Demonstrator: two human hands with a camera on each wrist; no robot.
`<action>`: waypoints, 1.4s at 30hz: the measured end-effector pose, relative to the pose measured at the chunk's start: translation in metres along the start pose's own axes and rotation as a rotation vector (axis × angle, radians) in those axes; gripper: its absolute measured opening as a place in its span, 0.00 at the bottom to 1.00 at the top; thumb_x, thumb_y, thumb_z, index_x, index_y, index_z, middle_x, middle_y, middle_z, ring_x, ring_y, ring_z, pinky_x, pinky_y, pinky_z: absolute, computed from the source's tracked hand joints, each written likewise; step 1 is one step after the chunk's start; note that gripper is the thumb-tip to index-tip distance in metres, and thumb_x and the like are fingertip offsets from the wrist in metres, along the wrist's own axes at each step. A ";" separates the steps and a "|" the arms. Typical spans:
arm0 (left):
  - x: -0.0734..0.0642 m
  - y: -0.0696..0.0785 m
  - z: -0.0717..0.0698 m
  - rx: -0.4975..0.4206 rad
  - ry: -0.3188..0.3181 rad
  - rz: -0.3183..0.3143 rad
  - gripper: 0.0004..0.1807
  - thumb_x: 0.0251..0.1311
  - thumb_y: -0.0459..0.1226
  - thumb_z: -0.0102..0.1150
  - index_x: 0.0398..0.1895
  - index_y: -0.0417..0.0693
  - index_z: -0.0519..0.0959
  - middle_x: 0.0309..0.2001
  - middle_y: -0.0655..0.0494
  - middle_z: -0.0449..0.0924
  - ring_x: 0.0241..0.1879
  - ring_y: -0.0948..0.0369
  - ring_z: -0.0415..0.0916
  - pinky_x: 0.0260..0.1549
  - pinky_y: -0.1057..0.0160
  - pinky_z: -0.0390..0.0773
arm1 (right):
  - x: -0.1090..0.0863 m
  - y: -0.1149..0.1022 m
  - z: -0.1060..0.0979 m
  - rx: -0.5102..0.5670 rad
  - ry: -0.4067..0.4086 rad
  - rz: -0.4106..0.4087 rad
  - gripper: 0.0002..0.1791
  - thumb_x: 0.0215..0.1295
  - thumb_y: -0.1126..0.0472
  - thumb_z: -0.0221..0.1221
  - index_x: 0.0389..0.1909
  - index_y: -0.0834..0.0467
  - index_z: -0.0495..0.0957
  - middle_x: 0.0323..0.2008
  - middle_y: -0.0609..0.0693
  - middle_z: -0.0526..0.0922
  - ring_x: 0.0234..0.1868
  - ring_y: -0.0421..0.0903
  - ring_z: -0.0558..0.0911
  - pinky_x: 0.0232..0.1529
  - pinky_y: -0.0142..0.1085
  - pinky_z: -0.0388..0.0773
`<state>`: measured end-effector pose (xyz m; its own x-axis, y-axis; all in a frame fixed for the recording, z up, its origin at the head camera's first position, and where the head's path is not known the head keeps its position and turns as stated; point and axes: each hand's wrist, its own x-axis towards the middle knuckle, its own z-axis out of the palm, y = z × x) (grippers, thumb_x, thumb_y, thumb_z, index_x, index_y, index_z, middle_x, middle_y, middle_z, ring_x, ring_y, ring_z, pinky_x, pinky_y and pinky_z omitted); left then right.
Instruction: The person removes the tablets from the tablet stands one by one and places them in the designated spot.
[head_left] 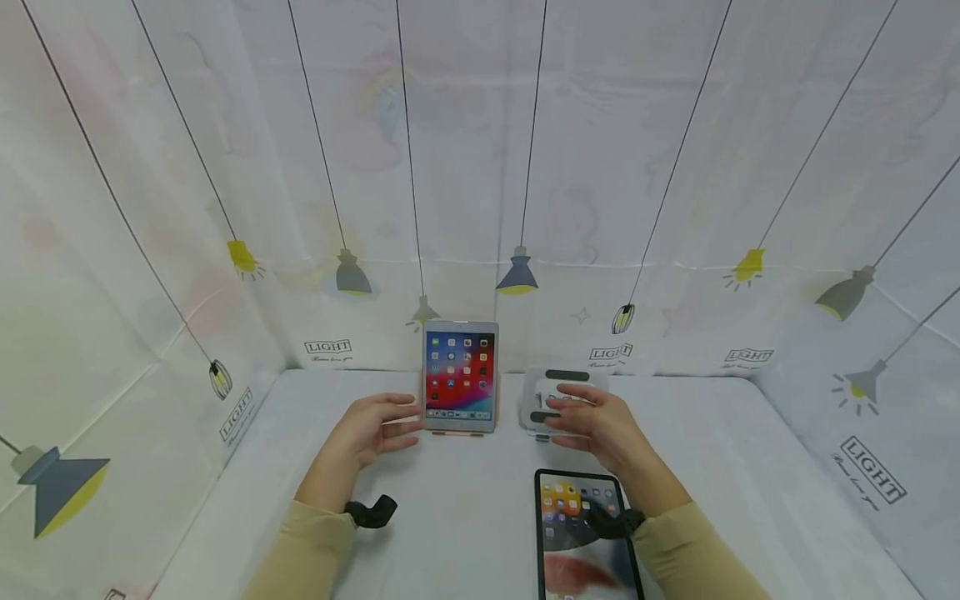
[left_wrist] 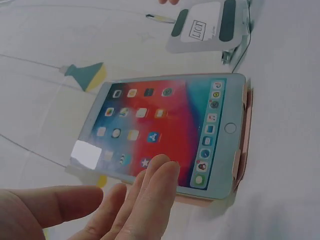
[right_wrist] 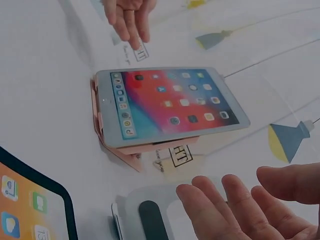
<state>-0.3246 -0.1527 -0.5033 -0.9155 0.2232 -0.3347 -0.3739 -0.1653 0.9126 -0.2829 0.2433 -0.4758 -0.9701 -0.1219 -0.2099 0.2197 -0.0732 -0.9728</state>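
A small white-framed tablet (head_left: 460,375) stands tilted back on a rose-gold stand (left_wrist: 244,142), its screen lit with rows of app icons. My left hand (head_left: 372,432) hovers at its left side, fingers extended and holding nothing. In the head view the fingertips come close to the tablet's edge; whether they touch it I cannot tell. My right hand (head_left: 603,429), also with fingers extended and nothing held, is in front of a grey stand (head_left: 531,392) with dark pads. Part of that stand is hidden behind the fingers. Below the right wrist lies a larger black-bordered tablet (head_left: 558,533), screen lit.
A white cloth covers the table (head_left: 442,517). Behind it hangs a white curtain (head_left: 465,183) printed with lamps, running round both sides. Black straps circle both wrists, and the right one (head_left: 618,523) overlaps the larger tablet in the head view.
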 end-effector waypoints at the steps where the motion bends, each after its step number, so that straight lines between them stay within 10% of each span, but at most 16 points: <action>1: 0.001 0.000 -0.002 -0.010 -0.001 0.001 0.24 0.81 0.33 0.50 0.75 0.36 0.71 0.74 0.33 0.74 0.68 0.39 0.81 0.58 0.43 0.87 | 0.001 0.000 0.001 0.000 0.002 -0.001 0.33 0.77 0.65 0.61 0.80 0.60 0.65 0.71 0.62 0.81 0.58 0.55 0.91 0.57 0.51 0.89; 42: 0.031 0.028 -0.024 -0.051 -0.031 0.036 0.27 0.83 0.34 0.48 0.80 0.42 0.65 0.82 0.37 0.64 0.77 0.39 0.69 0.72 0.43 0.76 | 0.046 -0.004 0.032 0.007 -0.082 -0.084 0.30 0.78 0.65 0.61 0.78 0.56 0.69 0.75 0.63 0.77 0.66 0.63 0.85 0.61 0.54 0.86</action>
<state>-0.3667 -0.1738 -0.4941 -0.9239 0.2455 -0.2936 -0.3485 -0.2226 0.9105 -0.3252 0.2066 -0.4784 -0.9736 -0.1951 -0.1187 0.1390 -0.0934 -0.9859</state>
